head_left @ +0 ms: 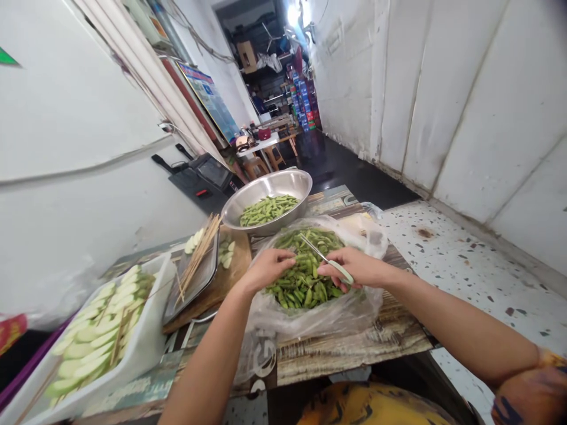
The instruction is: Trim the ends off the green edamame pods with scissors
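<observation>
A clear plastic bag (310, 321) full of green bean pods (305, 277) lies open on the wooden table in front of me. My left hand (266, 267) reaches into the pods with its fingers closed on them. My right hand (358, 268) grips a pair of scissors (325, 258) with pale green handles, blades pointing up and left over the bag. Behind the bag stands a large metal bowl (268, 183) holding more green pods (268, 209).
A metal tray (197, 280) with wooden skewers (197, 254) rests on a cutting board (237, 265) at left. A white tub (146, 348) holds pale green vegetable slices. White walls flank a narrow passage; a speckled floor (465, 265) lies at right.
</observation>
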Demonstrator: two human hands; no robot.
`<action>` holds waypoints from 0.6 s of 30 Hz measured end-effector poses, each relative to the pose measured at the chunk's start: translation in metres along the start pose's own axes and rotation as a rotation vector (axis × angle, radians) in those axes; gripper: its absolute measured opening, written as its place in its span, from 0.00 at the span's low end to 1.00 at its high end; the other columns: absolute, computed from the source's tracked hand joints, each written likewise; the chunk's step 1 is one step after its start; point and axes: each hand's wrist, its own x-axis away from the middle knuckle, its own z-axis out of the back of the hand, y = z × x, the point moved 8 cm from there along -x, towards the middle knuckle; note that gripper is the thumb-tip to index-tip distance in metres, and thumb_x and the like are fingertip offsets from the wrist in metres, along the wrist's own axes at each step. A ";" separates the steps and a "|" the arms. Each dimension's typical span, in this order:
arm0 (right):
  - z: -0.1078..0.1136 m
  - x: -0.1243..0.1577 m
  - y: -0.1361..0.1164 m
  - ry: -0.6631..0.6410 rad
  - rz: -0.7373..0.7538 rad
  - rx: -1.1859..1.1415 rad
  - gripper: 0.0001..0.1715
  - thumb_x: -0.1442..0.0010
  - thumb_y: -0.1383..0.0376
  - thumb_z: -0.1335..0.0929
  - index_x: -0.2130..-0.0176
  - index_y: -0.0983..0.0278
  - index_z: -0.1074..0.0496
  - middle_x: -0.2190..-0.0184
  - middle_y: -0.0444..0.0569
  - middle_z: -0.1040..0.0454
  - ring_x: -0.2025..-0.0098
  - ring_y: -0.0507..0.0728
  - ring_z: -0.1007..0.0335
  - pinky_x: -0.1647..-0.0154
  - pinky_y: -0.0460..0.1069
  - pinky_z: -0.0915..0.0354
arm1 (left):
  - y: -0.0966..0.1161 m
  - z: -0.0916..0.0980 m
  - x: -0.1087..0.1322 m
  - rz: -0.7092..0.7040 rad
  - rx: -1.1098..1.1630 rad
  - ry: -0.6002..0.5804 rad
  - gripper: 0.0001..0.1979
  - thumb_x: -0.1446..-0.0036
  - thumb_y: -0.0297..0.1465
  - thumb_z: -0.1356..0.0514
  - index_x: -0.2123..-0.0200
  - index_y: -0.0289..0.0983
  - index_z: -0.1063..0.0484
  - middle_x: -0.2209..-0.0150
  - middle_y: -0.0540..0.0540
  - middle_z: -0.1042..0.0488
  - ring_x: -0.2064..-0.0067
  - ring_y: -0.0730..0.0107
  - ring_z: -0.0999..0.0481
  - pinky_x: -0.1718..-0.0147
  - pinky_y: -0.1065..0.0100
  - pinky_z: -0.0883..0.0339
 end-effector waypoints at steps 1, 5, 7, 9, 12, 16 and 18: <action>0.001 -0.001 0.001 0.009 -0.008 0.009 0.25 0.50 0.47 0.31 0.73 0.66 0.35 0.84 0.41 0.35 0.84 0.48 0.39 0.89 0.41 0.49 | -0.001 0.003 0.006 0.041 0.098 0.050 0.13 0.52 0.37 0.39 0.66 0.36 0.21 0.74 0.46 0.25 0.75 0.69 0.32 0.75 0.70 0.43; 0.000 0.000 0.004 0.016 -0.035 0.017 0.26 0.50 0.46 0.32 0.76 0.66 0.37 0.83 0.42 0.35 0.84 0.48 0.39 0.90 0.41 0.50 | -0.002 0.004 0.026 0.128 0.394 0.293 0.16 0.54 0.38 0.37 0.64 0.34 0.24 0.75 0.49 0.27 0.77 0.75 0.35 0.76 0.72 0.44; -0.002 0.001 0.003 -0.003 -0.035 0.034 0.26 0.49 0.46 0.32 0.76 0.66 0.36 0.83 0.43 0.35 0.84 0.48 0.40 0.89 0.41 0.49 | -0.001 0.001 0.031 0.119 0.453 0.379 0.15 0.55 0.37 0.36 0.65 0.34 0.24 0.74 0.48 0.26 0.75 0.74 0.32 0.74 0.72 0.41; -0.004 0.002 0.002 -0.021 -0.033 0.061 0.27 0.49 0.45 0.32 0.76 0.67 0.36 0.83 0.43 0.34 0.83 0.48 0.39 0.89 0.41 0.48 | 0.001 -0.003 0.033 0.112 0.467 0.422 0.14 0.56 0.37 0.35 0.67 0.34 0.24 0.72 0.48 0.25 0.72 0.72 0.30 0.71 0.71 0.39; -0.005 0.003 0.001 -0.035 -0.033 0.085 0.27 0.50 0.45 0.32 0.75 0.67 0.36 0.83 0.43 0.34 0.82 0.49 0.38 0.88 0.41 0.47 | 0.005 -0.007 0.032 0.110 0.452 0.444 0.12 0.58 0.36 0.34 0.70 0.35 0.24 0.71 0.47 0.24 0.69 0.70 0.28 0.67 0.70 0.37; -0.006 0.002 0.001 -0.039 -0.025 0.095 0.28 0.51 0.44 0.32 0.75 0.67 0.36 0.81 0.43 0.34 0.82 0.49 0.37 0.88 0.41 0.47 | 0.010 -0.011 0.034 0.107 0.448 0.423 0.12 0.60 0.36 0.33 0.73 0.34 0.23 0.72 0.47 0.24 0.69 0.69 0.28 0.66 0.68 0.36; -0.007 0.001 0.001 -0.047 -0.024 0.108 0.28 0.51 0.44 0.32 0.75 0.67 0.36 0.82 0.43 0.35 0.82 0.49 0.38 0.88 0.41 0.47 | 0.011 -0.013 0.035 0.104 0.461 0.406 0.11 0.61 0.35 0.33 0.73 0.34 0.23 0.72 0.48 0.24 0.69 0.69 0.29 0.65 0.68 0.36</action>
